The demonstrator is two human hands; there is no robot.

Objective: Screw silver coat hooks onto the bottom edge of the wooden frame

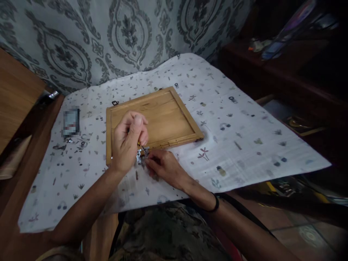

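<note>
A framed wooden panel [152, 112] lies on the cloth before me, with small dark holes along its near edge. Over its near left part, my left hand [127, 139] is closed around a screwdriver [144, 148]; only a bit of yellow and the thin metal shaft show below the fingers. The shaft points down at a small silver hinge-like fitting [139, 156] at the near edge. My right hand [164, 166] is closed, its thumb and fingertips pinching at the fitting's right side. Whether a screw is there cannot be made out.
A white printed cloth [244, 145] covers the table. At the left lie a blurred-out phone-like object [71, 122] and several small metal parts [81, 142]. A dark metal loop [115, 103] sits at the panel's far left corner. A patterned curtain [130, 36] hangs behind.
</note>
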